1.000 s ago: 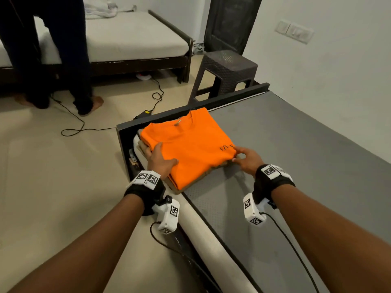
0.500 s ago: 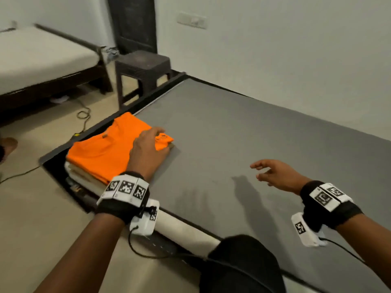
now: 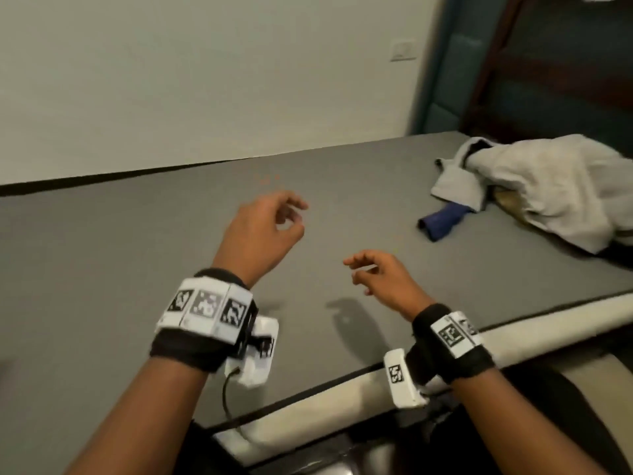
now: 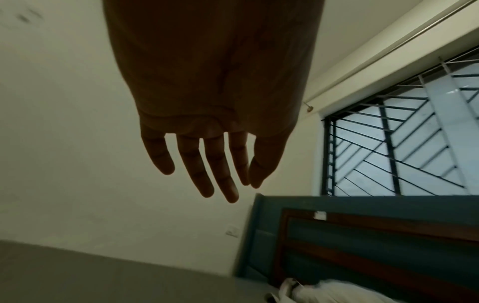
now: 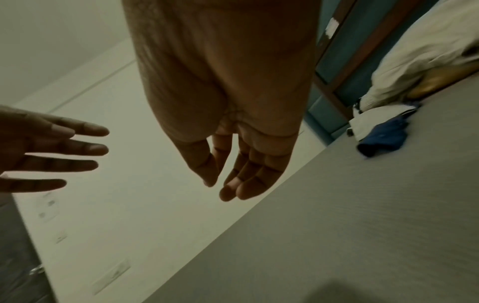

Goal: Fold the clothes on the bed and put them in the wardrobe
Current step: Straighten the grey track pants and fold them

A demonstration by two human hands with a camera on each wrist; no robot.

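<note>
1. Nearest is the pale padded edge of the bed (image 3: 342, 399), running along below both wrists; each wrist carries a black band with a white tracker block, and a thin black cable hangs from the left one.
2. Just past that edge, the right hand (image 3: 387, 279) hovers over the grey mattress with nothing in it; its fingers (image 5: 249, 180) hang loose and slightly bent, a little apart from the thumb.
3. A little farther in, the left hand (image 3: 260, 231) is also above the mattress and holds nothing; from the head view its fingers look loosely curled, while the wrist view shows them (image 4: 207, 164) nearly straight and spread, so call it relaxed and empty.
4. The two hands are near each other but not touching; their shadows fall on the sheet beneath.
5. Well off to the right, a small dark blue cloth (image 3: 442, 219) lies bunched on the mattress; it touches the clothes behind it.
6. Beyond it sits an unfolded heap of pale grey clothes (image 3: 548, 186) with something yellowish tucked under it; the blur makes that piece hard to name.
7. Behind the heap stands the teal and dark wood headboard (image 3: 548, 80); the plain wall with a light switch (image 3: 404, 51) closes the far side.
</note>
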